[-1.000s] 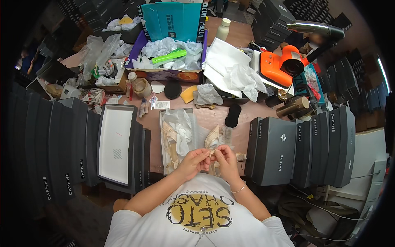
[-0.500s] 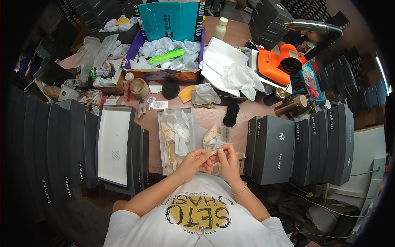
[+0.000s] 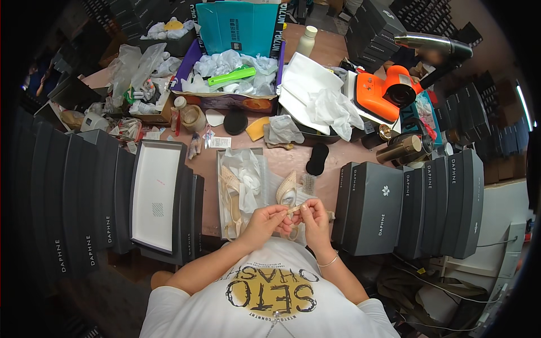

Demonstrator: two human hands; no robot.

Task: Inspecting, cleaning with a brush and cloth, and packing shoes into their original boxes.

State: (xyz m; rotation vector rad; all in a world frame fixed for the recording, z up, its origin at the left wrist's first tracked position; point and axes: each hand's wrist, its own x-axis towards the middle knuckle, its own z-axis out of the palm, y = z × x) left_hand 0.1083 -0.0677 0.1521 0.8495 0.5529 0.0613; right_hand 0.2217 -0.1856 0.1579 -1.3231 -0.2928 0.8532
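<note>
A beige woven pointed-toe shoe [image 3: 286, 185] lies on the table just beyond my hands, its toe pointing away from me. Its thin strap [image 3: 294, 209] runs between my fingers. My left hand [image 3: 269, 221] pinches the strap on one side, while my right hand [image 3: 315, 222] pinches it between thumb and index finger on the other. Part of the shoe's rear is hidden behind my hands. To the left, a matching shoe [image 3: 230, 191] lies on its side in an open shoe box [image 3: 262, 163], next to crumpled white tissue paper [image 3: 248, 179].
Dark shoe boxes [image 3: 369, 208] stand in rows on both sides; an upturned lid or box with a white inside [image 3: 159, 197] leans at left. Farther back are a black oval pad [image 3: 317, 159], a glass jar [image 3: 193, 118], a purple carton [image 3: 225, 102] and an orange machine [image 3: 383, 93].
My fingers have shifted slightly, and more of the strap shows between them. The whole view has moved a little. The shoes stay where they were.
</note>
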